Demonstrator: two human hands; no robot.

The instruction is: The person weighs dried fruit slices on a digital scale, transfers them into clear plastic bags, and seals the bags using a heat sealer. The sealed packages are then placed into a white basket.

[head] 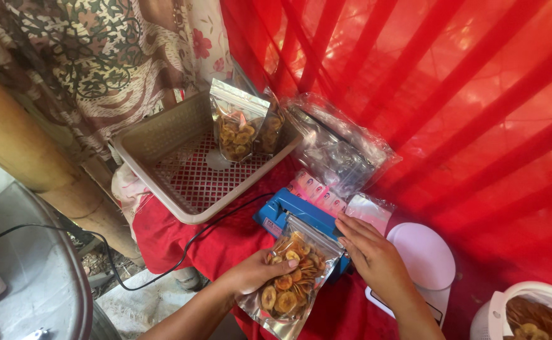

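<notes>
While the pouch of banana chips (292, 274) sits in your grasp, note how it lies: its long axis runs on a slant, from the chip-filled bottom near the lower edge of the view up and to the right, where its clear open mouth reaches the blue heat sealer (288, 211). The mouth lies across the sealer's near end, touching or just over it; whether it is already between the sealer's bars cannot be told from this view.

Your left hand (257, 272) is closed on the pouch at its left edge, about midway along, thumb over the front face and fingers behind. Your right hand (373, 255) is at the pouch's upper right corner, fingers half curled and pointing left toward the mouth; they touch the film or the sealer edge there, but a firm pinch cannot be confirmed. So the right hand is the nearer one to the sealer and to the pouch's mouth, and the left carries the weight.

Further out, a beige basket (162, 135) stands beyond the sealer with two filled pouches (241, 129) upright in it. A stack of empty clear bags (342, 151) lies to the sealer's right, a white scale (427, 258) just beside your right wrist, and a white tub of chips (528, 315) at the lower right. All rest on a red cloth (194, 242).
</notes>
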